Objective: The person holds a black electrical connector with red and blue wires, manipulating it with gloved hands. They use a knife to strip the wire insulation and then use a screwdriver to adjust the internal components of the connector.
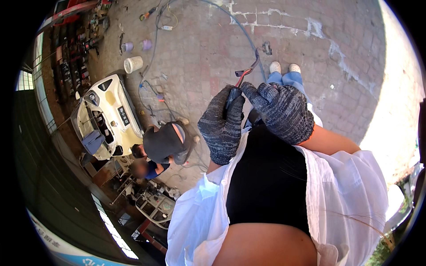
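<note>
My left hand (222, 124), in a grey knitted glove, grips a slim dark piece (232, 96) with a black and red cable (245, 72) rising from its top. My gloved right hand (284, 115) is beside it, fingers curled, index and thumb at the top of the piece where the cable comes out. The cable runs up toward a small metal object (266, 48) on the paving, past my feet in white shoes.
A cream car body (104, 115) stands at left with two people (164, 144) bent beside it. Shelves of parts (66, 53), a white bucket (133, 64), purple containers (146, 44), hoses (155, 57) and a metal frame (153, 204) lie around the paved floor (337, 106).
</note>
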Demonstrator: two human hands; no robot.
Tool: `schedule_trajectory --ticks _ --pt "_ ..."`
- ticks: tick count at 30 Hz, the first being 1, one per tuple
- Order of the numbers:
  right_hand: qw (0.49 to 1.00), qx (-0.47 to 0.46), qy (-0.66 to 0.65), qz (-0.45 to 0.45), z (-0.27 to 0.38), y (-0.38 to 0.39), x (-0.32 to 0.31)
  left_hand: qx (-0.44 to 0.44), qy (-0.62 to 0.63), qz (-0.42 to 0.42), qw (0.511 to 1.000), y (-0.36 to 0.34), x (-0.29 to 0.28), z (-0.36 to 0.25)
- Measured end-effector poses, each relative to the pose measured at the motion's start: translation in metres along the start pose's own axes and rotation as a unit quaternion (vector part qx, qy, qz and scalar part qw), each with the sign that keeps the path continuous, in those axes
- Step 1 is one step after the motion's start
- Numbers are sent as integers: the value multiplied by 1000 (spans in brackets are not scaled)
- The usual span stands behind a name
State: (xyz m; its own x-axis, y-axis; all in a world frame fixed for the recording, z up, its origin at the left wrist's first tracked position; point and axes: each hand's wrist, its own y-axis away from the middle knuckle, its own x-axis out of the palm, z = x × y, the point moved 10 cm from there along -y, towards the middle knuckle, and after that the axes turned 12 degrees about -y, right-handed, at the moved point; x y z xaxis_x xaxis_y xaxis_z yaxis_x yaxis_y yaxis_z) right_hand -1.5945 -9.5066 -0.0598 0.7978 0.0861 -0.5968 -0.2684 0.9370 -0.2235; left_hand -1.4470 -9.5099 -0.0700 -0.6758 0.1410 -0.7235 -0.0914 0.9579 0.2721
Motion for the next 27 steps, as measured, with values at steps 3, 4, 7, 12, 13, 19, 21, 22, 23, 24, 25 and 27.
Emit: schedule_trajectory --ticks 3,4,7,12,13,19,21,22,23,24,25,27 --pt "999 -33 31 -18 7 1 -5 -7 22 -9 1000 2 -1 0" --pt "999 -38 30 -23 7 0 -6 13 10 -10 1000 2 -1 -4" --pt "998 -54 24 -32 9 0 -9 17 7 -15 1000 4 -2 -6" --pt "998 -50 37 -27 10 1 -11 -6 34 -23 999 5 -5 -2" --pt "997 -57 30 -39 12 1 -14 12 19 -22 1000 6 -4 -6" --pt "982 17 -172 -81 -6 -11 -32 -13 116 -15 993 7 -10 -18" --pt "924 84 -359 -105 -24 -13 -34 -25 162 -4 986 9 -10 -23" --pt "916 84 -378 -102 -25 -15 -36 -12 163 -8 987 10 -13 -27" --pt "906 87 -401 -107 -26 -16 -38 1 165 -11 986 10 -15 -31" --pt "895 83 -424 -110 -26 -17 -40 -3 169 -10 986 10 -15 -31" --pt "887 98 -437 -112 -29 -18 -40 -6 173 -9 985 11 -15 -31" --pt "872 134 -458 -110 -34 -19 -39 -1 177 2 984 12 -14 -32"
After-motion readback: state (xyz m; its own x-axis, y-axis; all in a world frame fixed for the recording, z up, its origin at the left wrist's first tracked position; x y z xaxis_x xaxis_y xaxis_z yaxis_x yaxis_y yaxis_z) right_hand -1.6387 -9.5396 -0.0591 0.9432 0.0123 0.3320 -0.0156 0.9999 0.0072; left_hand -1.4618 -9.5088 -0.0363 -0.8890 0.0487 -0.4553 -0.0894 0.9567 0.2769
